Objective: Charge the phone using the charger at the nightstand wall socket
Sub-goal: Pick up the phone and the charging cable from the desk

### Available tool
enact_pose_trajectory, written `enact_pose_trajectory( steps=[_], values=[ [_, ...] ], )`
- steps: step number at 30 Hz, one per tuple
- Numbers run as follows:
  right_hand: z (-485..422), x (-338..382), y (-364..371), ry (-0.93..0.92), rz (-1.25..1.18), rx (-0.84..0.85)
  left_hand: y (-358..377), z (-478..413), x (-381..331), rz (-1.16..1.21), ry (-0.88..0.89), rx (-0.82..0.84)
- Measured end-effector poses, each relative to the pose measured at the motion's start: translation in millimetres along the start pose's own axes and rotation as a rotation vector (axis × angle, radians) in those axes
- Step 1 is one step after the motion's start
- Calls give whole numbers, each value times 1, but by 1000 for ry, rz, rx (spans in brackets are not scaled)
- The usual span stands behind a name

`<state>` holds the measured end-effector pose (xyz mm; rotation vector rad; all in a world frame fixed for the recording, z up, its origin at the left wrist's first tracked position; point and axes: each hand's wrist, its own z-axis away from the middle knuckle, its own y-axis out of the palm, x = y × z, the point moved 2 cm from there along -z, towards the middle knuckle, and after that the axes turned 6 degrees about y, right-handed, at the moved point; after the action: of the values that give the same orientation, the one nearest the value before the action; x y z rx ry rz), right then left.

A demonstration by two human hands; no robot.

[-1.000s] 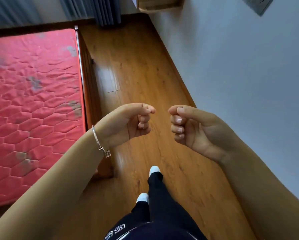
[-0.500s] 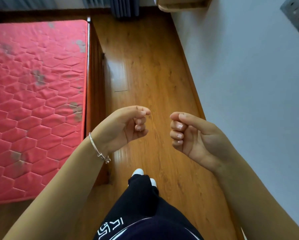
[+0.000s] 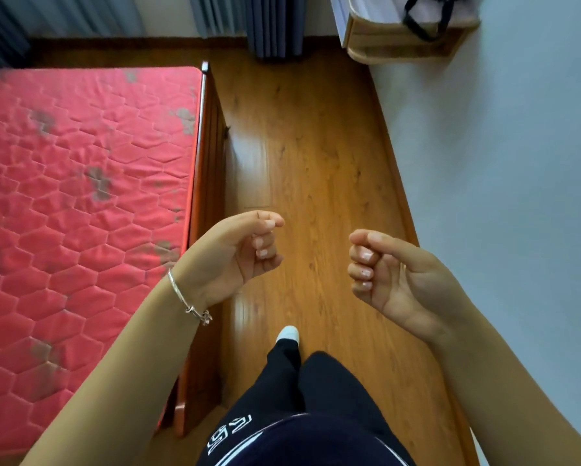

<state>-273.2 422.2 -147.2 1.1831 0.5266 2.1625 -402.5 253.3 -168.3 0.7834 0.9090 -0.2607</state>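
Both grips are curled narrow and hold nothing. The left grip (image 3: pixel 235 250) has its thumb laid against the forefinger, and the right grip (image 3: pixel 393 274) does the same. Their palms face each other above the floor (image 3: pixel 316 146), with a gap between them.

No phone, charger or socket shows in this view, so I cannot tell where they lie. What matters is the way to the nightstand (image 3: pixel 383 45). It stands ahead and to the right, at the far end of the strip of floor, against the wall (image 3: pixel 501 163) and well apart from both grips. A bag with black straps (image 3: pixel 423 18) lies on its top.

The strip of floor runs lengthwise from the feet toward the nightstand, between the bed (image 3: pixel 80 179) on the left and the wall on the right. The right grip is on the wall side, so it is the nearer of the 2, though only slightly.

I judge the step in hand to be the approach: a walk forward along the floor comes before any reach.
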Motion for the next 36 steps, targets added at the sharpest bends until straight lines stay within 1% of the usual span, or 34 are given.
enact_pose_trajectory(
  steps=[3,6,9,14,18,21,24,27,31,36],
  values=[
    [-24,22,3,2,-5,8,-7,-28,-14,35,12,-20],
    [-46,43,0,2,-24,-1,-9,-58,-24,72,-2,4],
    [-69,64,-7,28,-37,-30,-9,-88,-36,79,-11,25],
    [-111,111,-21,29,-3,-31,-8,-147,-61,83,9,21],
    [-142,150,-30,34,5,-8,-2,-187,-85,80,25,7],
    [-169,175,-30,32,53,30,0,-211,-102,123,91,-19],
    [-196,194,-23,52,80,39,-1,-230,-117,159,99,-37],
    [-223,214,-15,50,83,77,-13,-253,-131,165,102,-65],
    [-263,240,-10,65,115,72,-33,-282,-153,174,75,-104],
    [-318,268,1,49,90,43,-61,-329,-190,135,46,-148]
  ],
)
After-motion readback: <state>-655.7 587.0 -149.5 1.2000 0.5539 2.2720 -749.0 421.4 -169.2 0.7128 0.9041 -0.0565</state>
